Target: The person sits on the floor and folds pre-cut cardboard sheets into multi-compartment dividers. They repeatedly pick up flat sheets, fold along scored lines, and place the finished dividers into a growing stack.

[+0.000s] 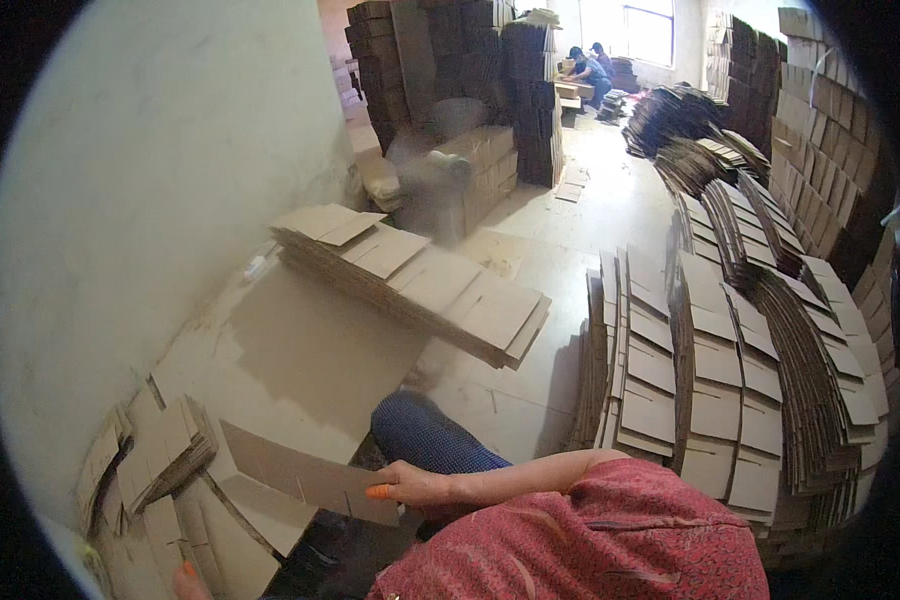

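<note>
Cardboard strip extends left from the right hand, which pinches its end, likely to steady it. The left hand, beside loose cardboard, is cut off; I cannot tell its grip. Beyond the right hand sits a staggered stack.

Washed-out glare from far window

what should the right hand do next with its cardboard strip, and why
Probably ease the cardboard strip leftward: the right hand grips its right end, while the left hand, only partly in view at the lower edge, is beside cardboard pieces and could perhaps steady the far end.
</note>
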### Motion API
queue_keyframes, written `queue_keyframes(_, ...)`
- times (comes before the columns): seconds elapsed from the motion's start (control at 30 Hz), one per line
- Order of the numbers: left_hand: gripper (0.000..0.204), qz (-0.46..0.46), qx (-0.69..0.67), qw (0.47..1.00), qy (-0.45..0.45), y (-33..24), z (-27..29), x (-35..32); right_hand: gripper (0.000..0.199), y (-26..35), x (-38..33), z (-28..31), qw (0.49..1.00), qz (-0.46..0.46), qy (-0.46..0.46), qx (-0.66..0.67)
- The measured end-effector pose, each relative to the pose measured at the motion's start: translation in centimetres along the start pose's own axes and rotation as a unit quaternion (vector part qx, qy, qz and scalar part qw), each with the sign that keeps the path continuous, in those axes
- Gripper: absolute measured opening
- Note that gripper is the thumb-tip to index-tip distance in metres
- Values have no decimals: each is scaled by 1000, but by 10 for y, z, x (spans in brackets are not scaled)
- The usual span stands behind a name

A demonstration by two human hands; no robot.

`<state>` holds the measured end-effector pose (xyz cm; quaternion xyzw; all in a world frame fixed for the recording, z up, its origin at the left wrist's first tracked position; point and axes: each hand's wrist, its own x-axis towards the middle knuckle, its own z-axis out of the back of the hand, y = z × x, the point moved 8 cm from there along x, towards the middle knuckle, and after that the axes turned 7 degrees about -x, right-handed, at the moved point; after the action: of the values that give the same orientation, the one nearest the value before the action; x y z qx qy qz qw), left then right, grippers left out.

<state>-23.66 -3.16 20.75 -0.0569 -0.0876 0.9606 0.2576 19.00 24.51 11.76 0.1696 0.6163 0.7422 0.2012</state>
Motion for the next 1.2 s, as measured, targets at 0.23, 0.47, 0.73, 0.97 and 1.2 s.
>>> queue_keyframes(0.23, 46, 16, 8, 1000, 24, -1, -9, 9, 34, 9, -3, 4, 998, 53, -38, 23)
queue_keyframes(0.47, 45, 35, 7, 999, 12, 4, -7, 7, 32, 0, -1, 2, 999, 22, -37, 25)
queue_keyframes(0.73, 45, 50, 2, 999, -9, 12, -7, 8, 31, 12, -5, 4, 999, 21, -30, 23)
queue_keyframes(0.97, 42, 56, 5, 998, -16, 9, -5, 16, 29, 1, 0, 4, 998, 19, -51, -23)
queue_keyframes(1.2, 34, 41, 17, 999, -22, 45, -21, 42, 27, 3, 2, 4, 998, -20, -39, -52)
